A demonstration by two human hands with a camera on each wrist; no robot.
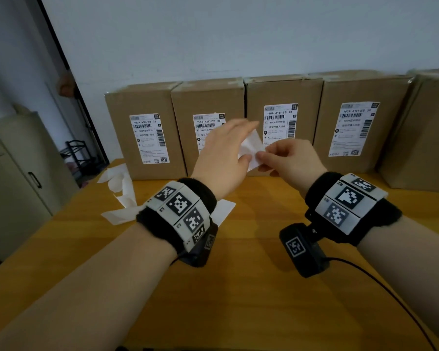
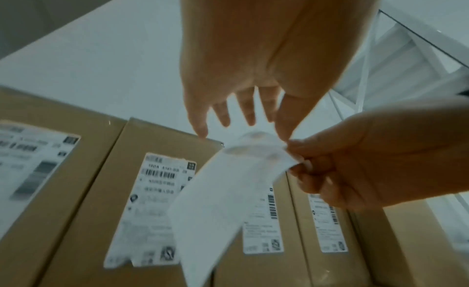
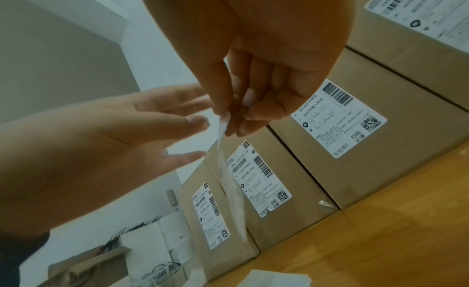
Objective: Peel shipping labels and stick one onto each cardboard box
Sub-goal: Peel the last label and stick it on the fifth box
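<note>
Right hand [image 1: 287, 158]: pinches the white label sheet [image 2: 215, 207] at its top corner.
Left hand [image 1: 223, 153]: fingers spread straight, touching the sheet.
Left wrist view: sheet hangs blank-side out before 4 labelled boxes [image 1: 147, 130].
Head view: discarded backing strips [image 1: 119, 196] on the wooden table [image 1: 238, 287].

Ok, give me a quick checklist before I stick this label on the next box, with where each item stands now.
1. Right hand pinches the label sheet: ok.
2. Left hand has a hold on the sheet: not ok, fingers spread and straight.
3. Label fully off its backing: cannot tell.
4. Unlabelled box at far right: ok, no label on its visible face.
5. Four boxes labelled, like the leftmost box: ok.
6. Discarded backing papers lie away from the boxes' faces: ok.
</note>
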